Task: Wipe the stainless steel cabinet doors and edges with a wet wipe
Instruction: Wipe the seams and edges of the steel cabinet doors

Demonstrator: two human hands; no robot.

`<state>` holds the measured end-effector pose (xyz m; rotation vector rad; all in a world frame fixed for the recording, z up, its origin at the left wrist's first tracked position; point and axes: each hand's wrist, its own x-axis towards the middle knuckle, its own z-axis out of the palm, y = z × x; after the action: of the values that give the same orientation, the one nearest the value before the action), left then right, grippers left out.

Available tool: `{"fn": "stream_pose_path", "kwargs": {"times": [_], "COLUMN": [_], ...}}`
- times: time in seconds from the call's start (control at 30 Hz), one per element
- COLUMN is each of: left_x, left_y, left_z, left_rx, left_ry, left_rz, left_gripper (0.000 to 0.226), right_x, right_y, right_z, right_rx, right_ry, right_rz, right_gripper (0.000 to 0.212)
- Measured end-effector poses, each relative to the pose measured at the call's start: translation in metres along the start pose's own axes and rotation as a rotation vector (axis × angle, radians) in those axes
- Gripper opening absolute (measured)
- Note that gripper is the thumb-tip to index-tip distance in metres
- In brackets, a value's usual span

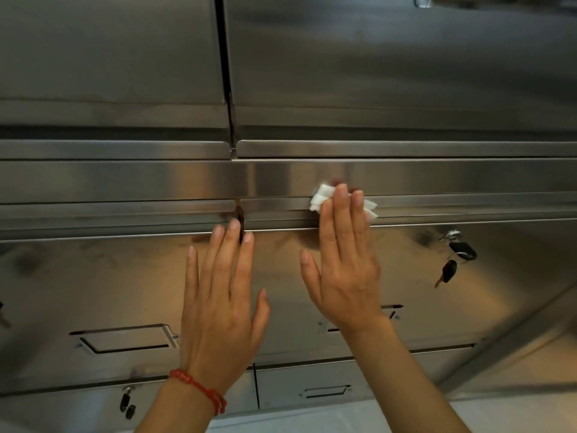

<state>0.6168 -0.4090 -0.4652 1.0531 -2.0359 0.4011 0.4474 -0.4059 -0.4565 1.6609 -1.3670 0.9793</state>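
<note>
At the bottom of the frame two bare forearms rise from the lower edge, the left one ringed by a red beaded bracelet (199, 389) at the wrist. Low on the left, a pair of dark key fobs (127, 406) hangs from a lock on a lower drawer front, and a recessed handle (324, 392) sits in the drawer front at lower centre.

Above that, the left hand (220, 307) lies flat against the stainless steel cabinet door (125, 282), fingers straight and slightly spread, holding nothing; its fingertips reach the dark vertical gap between the two doors in the middle of the frame. A recessed pull handle (125, 339) is set into that door at lower left of the hand.

To the right of centre, the right hand (343, 260) is also laid out flat, fingers straight and together, pressing a crumpled white wet wipe (320, 196) against the horizontal steel edge (452, 207) that runs along the top of the doors. The wipe shows on both sides of the fingertips, bunched on the left and poking out on the right.

At right of the frame a set of black keys (457, 257) dangles from a lock in the right-hand door.

Farther up, two large upper cabinet panels (109, 57) fill the top of the frame, split by a dark vertical seam.
</note>
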Motion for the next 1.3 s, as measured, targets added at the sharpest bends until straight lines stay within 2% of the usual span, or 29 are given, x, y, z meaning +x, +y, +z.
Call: {"fn": "stream_pose_path", "kwargs": {"times": [0.1, 0.33, 0.53, 0.93, 1.3], "left_x": [0.0, 0.007, 0.007, 0.012, 0.012], "left_y": [0.009, 0.024, 0.033, 0.039, 0.042], "left_z": [0.002, 0.009, 0.014, 0.017, 0.019], "left_rx": [0.012, 0.015, 0.026, 0.031, 0.013], "left_ry": [-0.012, -0.029, -0.04, -0.043, -0.019], "left_rz": [0.029, 0.084, 0.064, 0.038, 0.018], "left_gripper": [0.061, 0.061, 0.062, 0.061, 0.061], "right_x": [-0.001, -0.007, -0.007, -0.002, 0.005], "right_y": [0.006, 0.024, 0.041, 0.063, 0.077], "right_z": [0.0, -0.006, -0.009, -0.02, -0.028], "right_rx": [-0.013, -0.017, -0.055, -0.081, -0.126], "right_ry": [-0.011, 0.017, -0.023, -0.042, -0.072], "right_rz": [-0.063, 0.011, -0.141, -0.283, -0.384], "right_gripper": [0.063, 0.058, 0.064, 0.068, 0.057]}}
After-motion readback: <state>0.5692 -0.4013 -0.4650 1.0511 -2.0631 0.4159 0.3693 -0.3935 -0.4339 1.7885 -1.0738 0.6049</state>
